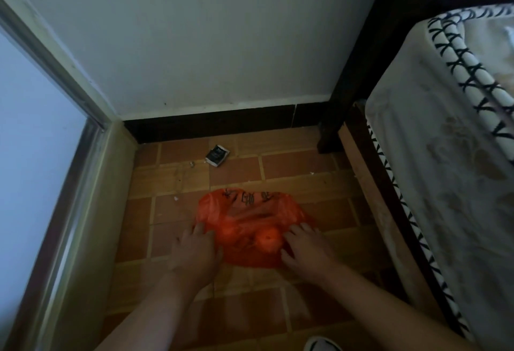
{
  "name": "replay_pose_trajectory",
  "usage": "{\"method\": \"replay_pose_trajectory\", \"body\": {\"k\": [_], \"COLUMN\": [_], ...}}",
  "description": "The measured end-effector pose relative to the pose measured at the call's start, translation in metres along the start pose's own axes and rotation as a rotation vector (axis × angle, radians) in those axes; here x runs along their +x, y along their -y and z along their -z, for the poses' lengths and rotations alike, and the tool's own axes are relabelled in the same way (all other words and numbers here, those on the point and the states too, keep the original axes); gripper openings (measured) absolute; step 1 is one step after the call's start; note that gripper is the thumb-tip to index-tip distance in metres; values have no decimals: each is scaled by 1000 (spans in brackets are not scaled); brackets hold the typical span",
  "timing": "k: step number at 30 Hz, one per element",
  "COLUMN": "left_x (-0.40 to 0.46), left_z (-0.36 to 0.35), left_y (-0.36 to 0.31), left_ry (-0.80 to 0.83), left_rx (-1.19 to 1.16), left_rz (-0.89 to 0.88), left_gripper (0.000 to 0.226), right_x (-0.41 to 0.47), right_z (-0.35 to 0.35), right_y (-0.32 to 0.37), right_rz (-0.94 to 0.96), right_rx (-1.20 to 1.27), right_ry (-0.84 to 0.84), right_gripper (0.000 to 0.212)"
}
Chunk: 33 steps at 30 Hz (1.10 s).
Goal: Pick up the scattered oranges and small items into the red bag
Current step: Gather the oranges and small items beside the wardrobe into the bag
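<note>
The red bag point(250, 220) lies on the tiled floor point(292, 167), an orange point(268, 239) inside. The left hand point(194, 250) and right hand point(303, 247) grip its near edge either side, fingers curled into the plastic. A dark packet point(217, 155) lies beyond the bag.

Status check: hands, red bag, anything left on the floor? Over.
Left hand and right hand on the red bag, either side. Orange visible in it. Dark packet and white scraps loose on tiles.

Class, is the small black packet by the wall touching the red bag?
Apart. The head view shows bare floor tiles between the black packet and the red bag.
</note>
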<state>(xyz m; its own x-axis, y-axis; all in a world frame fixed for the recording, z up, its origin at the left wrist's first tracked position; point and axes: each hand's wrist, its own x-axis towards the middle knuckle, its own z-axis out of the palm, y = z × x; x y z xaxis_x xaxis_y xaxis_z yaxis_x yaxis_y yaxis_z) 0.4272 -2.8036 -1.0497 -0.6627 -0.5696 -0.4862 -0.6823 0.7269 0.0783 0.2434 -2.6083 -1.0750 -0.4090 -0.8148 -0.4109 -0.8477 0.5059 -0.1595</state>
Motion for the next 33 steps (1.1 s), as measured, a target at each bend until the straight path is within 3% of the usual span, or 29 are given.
{"method": "replay_pose_trajectory", "body": {"k": [4, 8, 11, 17, 19, 22, 25, 29, 31, 33], "left_x": [-8, -4, 5, 10, 7, 3, -3, -9, -7, -5], "left_z": [10, 11, 2, -17, -16, -24, -28, -32, -29, -22], "left_y": [-7, -22, -29, -33, -26, -7, 7, 17, 13, 3], "left_ry": [-237, -347, -319, -111, -165, -248, -239, -253, -247, -243], "left_rx": [79, 98, 177, 324, 335, 372, 389, 309, 232, 229], "left_rz": [-121, -264, -388, -399, -464, -590, -584, -514, -447, -408], "left_gripper": [32, 54, 60, 60, 55, 53, 44, 26, 55, 70], "right_x": [-1, 14, 45, 113, 122, 123, 121, 122, 123, 121], "right_z": [18, 48, 68, 73, 61, 43, 34, 33, 34, 31], "right_y": [29, 36, 22, 7, 8, 12, 15, 22, 27, 33], "right_rz": [249, 309, 193, 26, 63, 164, 206, 34, 12, 35], "right_rx": [28, 149, 254, 246, 207, 125, 153, 557, 691, 743], "right_ry": [-477, -641, -540, -27, 76, 87, 17, -102, -84, -24], "right_gripper": [26, 28, 42, 84, 88, 72, 50, 20, 14, 11]}}
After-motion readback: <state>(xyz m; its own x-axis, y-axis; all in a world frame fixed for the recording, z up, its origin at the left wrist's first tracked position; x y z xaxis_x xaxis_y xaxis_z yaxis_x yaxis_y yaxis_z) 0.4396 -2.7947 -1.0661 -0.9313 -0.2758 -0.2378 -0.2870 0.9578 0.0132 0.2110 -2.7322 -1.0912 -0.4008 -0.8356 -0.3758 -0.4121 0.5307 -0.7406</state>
